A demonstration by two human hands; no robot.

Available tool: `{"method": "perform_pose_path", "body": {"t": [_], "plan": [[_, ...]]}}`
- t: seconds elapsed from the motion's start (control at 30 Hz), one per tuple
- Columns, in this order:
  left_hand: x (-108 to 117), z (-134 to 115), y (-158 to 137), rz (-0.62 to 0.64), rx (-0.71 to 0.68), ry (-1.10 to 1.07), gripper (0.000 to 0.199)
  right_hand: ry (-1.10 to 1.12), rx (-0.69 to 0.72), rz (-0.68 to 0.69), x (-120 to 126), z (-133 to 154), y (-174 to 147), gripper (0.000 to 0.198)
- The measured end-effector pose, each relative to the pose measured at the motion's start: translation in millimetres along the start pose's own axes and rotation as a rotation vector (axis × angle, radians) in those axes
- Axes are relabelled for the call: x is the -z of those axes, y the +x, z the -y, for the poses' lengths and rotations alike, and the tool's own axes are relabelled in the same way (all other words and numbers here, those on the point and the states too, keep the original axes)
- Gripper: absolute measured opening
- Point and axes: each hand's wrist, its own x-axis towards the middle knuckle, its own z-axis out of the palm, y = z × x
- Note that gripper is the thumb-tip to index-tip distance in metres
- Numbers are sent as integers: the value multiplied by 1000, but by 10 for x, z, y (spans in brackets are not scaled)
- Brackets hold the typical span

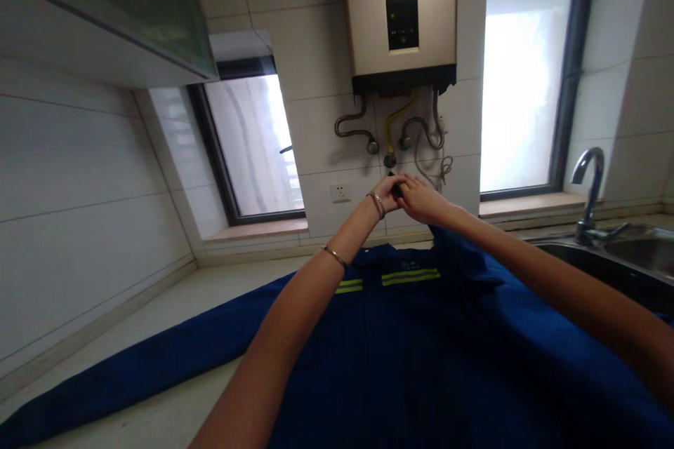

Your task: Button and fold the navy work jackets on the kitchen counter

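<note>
Head view: the left hand curls around a small dark object; the right hand meets it from the opposite side, its fingers partly hidden, so its grip cannot be told. Beneath the forearms, a blue jacket with yellow strips lies spread on the counter. Beyond, a water heater hangs on the wall.
</note>
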Motion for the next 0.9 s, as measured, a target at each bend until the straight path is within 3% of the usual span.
{"method": "perform_pose_path", "body": {"t": [0.13,0.27,0.37,0.43,0.53,0.63,0.7,0.8,0.9], "plan": [[-126,127,-226,-81,155,-40,11,-344,-33,-209,-106,304,-442,55],[-224,287,-396,-104,153,-70,7,-431,-67,-231,-94,458,-803,63],[-147,233,-349,-232,102,-85,6,-406,-22,-227,-86,568,-1001,66],[-73,115,-263,-345,63,-115,7,-336,88,-153,-165,659,-1149,63],[-48,-108,-142,-409,-20,-163,8,-156,302,125,-509,669,-1376,62],[-118,-357,-107,-352,-89,-191,7,-8,376,408,-1022,336,-1515,67],[-145,-544,-136,-306,-124,-200,9,11,301,519,-1322,-50,-1551,67],[-70,-832,-240,-260,-196,-187,13,-72,88,542,-1594,-662,-1597,66],[108,-1044,-386,-307,-251,-147,16,-162,-59,550,-1708,-1116,-1717,67]]}}
